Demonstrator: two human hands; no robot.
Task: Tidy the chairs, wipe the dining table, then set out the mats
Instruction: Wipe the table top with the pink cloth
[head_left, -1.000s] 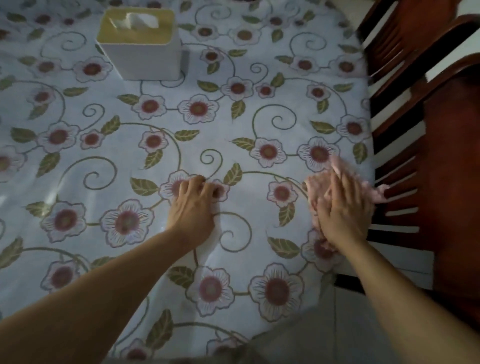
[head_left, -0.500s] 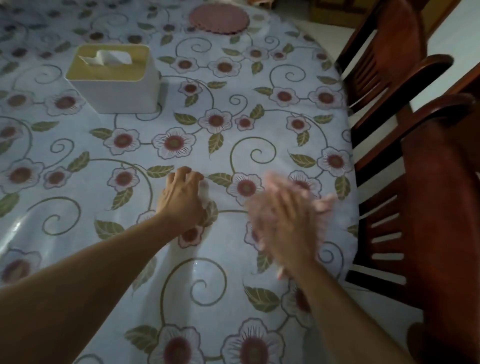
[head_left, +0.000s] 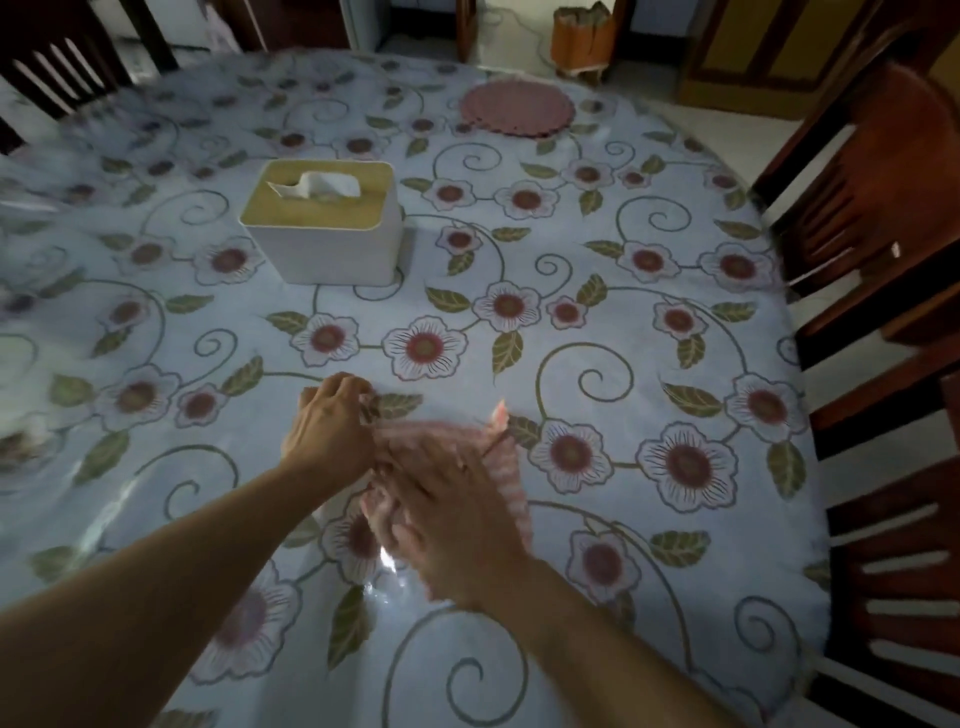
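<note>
A pink striped cloth lies on the flower-patterned table cover near the front middle. My right hand lies flat on the cloth with fingers spread; it is blurred by motion. My left hand rests on the table just left of the cloth, fingers curled, and touches the cloth's left edge. Whether it pinches the cloth cannot be told. A round pink mat lies at the far side of the table.
A white tissue box with a tan lid stands at the centre left. Dark wooden chairs line the right edge, and another chair stands at the far left. An orange holder sits on the floor beyond.
My right hand has swept the cloth left from the table's right edge toward my left hand. My head has lifted, so more of the far table and the mat show.
</note>
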